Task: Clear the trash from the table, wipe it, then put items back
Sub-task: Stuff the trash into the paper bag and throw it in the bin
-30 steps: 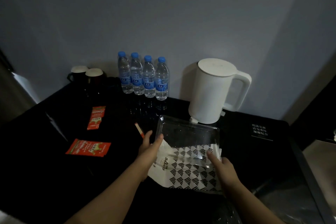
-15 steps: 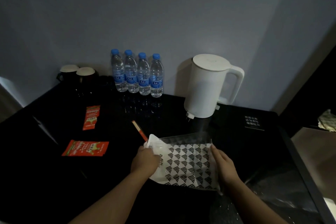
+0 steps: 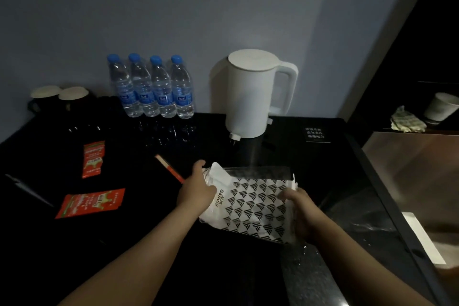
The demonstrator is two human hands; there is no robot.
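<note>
Now, head view. Both hands clamp one item: a white bakery bag [image 3: 255,208] printed with black triangles, held between them low over the near-right part of the black tabletop [image 3: 149,243]. The left hand [image 3: 196,187] grips the bag's left edge, fingers curled round it, thumb up. The right hand [image 3: 301,208] holds the right edge, fingers bent onto the paper. A clear plastic tray [image 3: 258,172] shows along the bag's far edge; how it sits against the paper cannot be told. Just left of the left hand lies a thin red-tipped stick [image 3: 170,167]. Further left a red packet [image 3: 93,158] lies flat, with a larger red packet [image 3: 90,202] nearer, both well apart from the bag. At the wall: four blue-capped water bottles [image 3: 151,87] in a row, a white kettle [image 3: 250,92] to their right, two dark cups [image 3: 59,97] at far left. A small black sign card [image 3: 318,134] lies right of the kettle.
</note>
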